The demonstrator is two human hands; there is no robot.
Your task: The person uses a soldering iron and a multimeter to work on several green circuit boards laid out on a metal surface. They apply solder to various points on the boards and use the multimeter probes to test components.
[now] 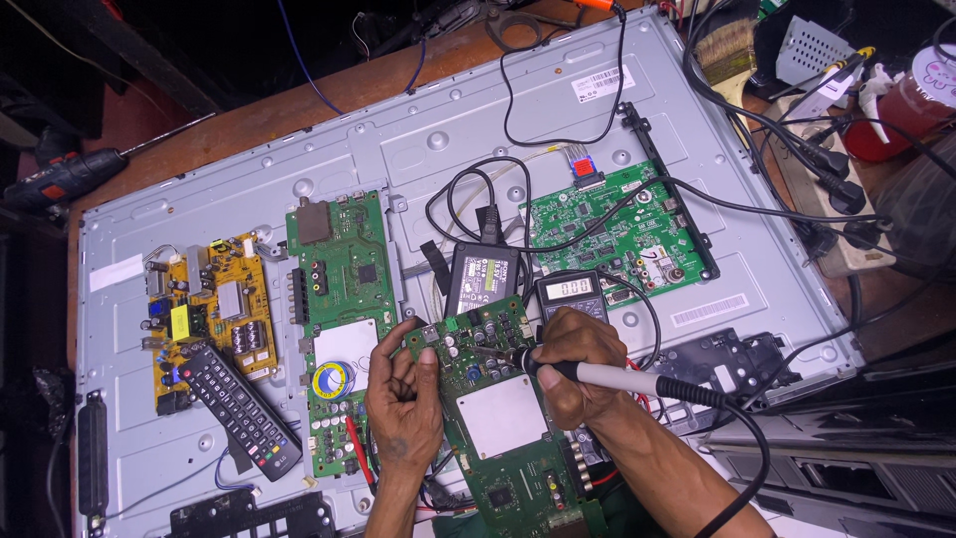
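green circuit board [498, 418], lying on grey panel back [418, 149]; left hand [403, 399] pinching its left edge; right hand [573, 364] closed around soldering iron [607, 377], tip touching board's upper part; multimeter [570, 292] just behind.

A reddish-brown wooden workbench [299, 105], brightly lit from above; beyond its edge, darkness, perhaps floor.

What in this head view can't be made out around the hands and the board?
- Soldering iron tip contact: too small, head view.
- Green circuit board lower end: cut off by the bottom edge.
- Board area under the right hand: hidden.
- Left hand fingertips: curled behind the board edge.
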